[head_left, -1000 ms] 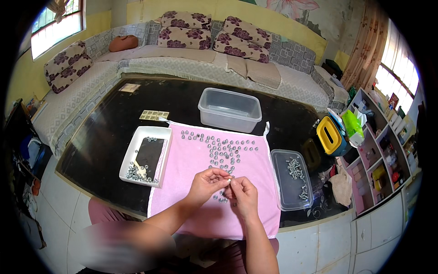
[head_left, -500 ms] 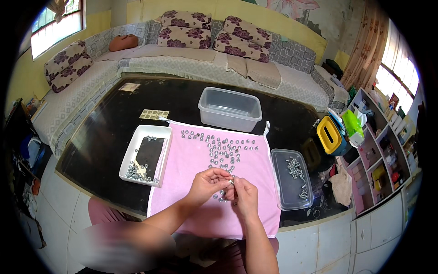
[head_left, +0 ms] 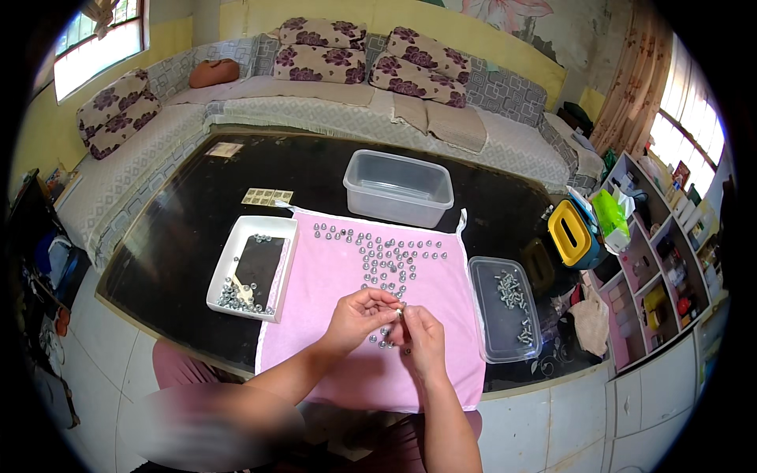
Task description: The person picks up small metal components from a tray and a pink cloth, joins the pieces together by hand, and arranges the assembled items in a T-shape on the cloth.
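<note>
- The black surface [head_left: 169, 217] carries everything in use.
- The pink cloth [head_left: 445, 331] lies spread on it, partly under the hands.
- The clear tub [head_left: 397, 206] stands just beyond the cloth's far edge.
- The white tray [head_left: 266, 226], at the cloth's left, holds loose metal nuts [head_left: 231, 302].
- The clear lid [head_left: 495, 340], at the right, carries a scatter of screws [head_left: 510, 288].
- The left hand [head_left: 352, 322] and right hand [head_left: 426, 340] meet above the cloth, each grip pinching between thumb and forefinger.
- Domed metal parts [head_left: 385, 255] already stand in rows on the cloth; with the tray and lid both stocked, the work looks partway.
- Smallest is the pale piece [head_left: 399, 313] held between the fingertips, mostly hidden; its handling seems unfinished.
</note>
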Available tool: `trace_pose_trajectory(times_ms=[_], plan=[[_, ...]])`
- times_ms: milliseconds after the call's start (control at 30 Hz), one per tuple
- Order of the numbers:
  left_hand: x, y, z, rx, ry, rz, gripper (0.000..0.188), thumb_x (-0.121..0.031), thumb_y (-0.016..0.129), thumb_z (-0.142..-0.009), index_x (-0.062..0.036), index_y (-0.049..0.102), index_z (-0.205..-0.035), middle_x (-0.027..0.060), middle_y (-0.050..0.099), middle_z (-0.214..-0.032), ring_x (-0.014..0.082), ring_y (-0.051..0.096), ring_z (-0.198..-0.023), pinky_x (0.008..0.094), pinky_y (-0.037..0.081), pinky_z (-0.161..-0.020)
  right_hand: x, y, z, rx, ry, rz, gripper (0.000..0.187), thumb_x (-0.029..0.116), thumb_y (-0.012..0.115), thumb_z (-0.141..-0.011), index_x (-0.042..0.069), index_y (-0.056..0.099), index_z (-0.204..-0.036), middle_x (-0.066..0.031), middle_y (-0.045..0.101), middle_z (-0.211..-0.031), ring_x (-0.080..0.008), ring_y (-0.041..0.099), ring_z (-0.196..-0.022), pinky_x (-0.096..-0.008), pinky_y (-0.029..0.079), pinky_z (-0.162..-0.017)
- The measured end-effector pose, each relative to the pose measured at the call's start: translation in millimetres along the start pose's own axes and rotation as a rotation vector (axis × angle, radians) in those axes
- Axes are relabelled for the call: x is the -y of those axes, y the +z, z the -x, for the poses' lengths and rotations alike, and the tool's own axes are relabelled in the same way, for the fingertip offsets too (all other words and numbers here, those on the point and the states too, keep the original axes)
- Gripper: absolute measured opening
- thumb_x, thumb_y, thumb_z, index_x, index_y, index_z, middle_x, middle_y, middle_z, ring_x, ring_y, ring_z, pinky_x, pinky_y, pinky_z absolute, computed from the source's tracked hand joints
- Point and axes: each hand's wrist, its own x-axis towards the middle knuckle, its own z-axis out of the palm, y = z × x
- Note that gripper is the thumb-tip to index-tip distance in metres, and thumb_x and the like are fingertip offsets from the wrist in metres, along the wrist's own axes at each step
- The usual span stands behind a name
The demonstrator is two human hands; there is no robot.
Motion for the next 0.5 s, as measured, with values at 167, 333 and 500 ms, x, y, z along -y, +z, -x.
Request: trace_pose_trajectory(times_ms=[167, 333, 500], plan=[[-2.4, 1.2, 1.1, 0.011, -0.01, 0.024, 0.017, 0.003, 0.058, -0.079, 0.0027, 0.054, -0.096, 0.0087, 0.06, -0.088, 0.0114, 0.058, -0.074, 0.0238, 0.049, -0.067, 0.2, 0.6, -0.1, 0.023, 0.001, -0.024, 0.029, 0.025, 0.047, -0.09, 0.001, 0.054, -0.075, -0.003, 0.053, -0.058, -0.0066, 0.048, -0.053, -0.0191, 0.039, -0.05], [0.0, -0.6, 0.3, 0.014, 0.002, 0.009, 0.018, 0.003, 0.058, -0.079, 0.0025, 0.054, -0.096, 0.0084, 0.06, -0.088, 0.0119, 0.058, -0.075, 0.0243, 0.049, -0.067, 0.2, 5.9, -0.9, -0.023, -0.041, -0.026, 0.027, 0.023, 0.047, -0.09, 0.0, 0.056, -0.078, -0.0034, 0.054, -0.059, -0.007, 0.048, -0.052, -0.0193, 0.04, -0.05], [-1.0, -0.5, 0.5, 0.03, -0.005, 0.015, 0.019, 0.003, 0.058, -0.079, 0.0024, 0.054, -0.097, 0.0085, 0.06, -0.088, 0.0118, 0.058, -0.076, 0.024, 0.049, -0.068, -0.4, 5.8, -1.0, -0.042, -0.087, -0.018, 0.027, 0.023, 0.046, -0.091, -0.001, 0.056, -0.082, -0.0038, 0.056, -0.063, -0.0067, 0.049, -0.054, -0.019, 0.04, -0.051]])
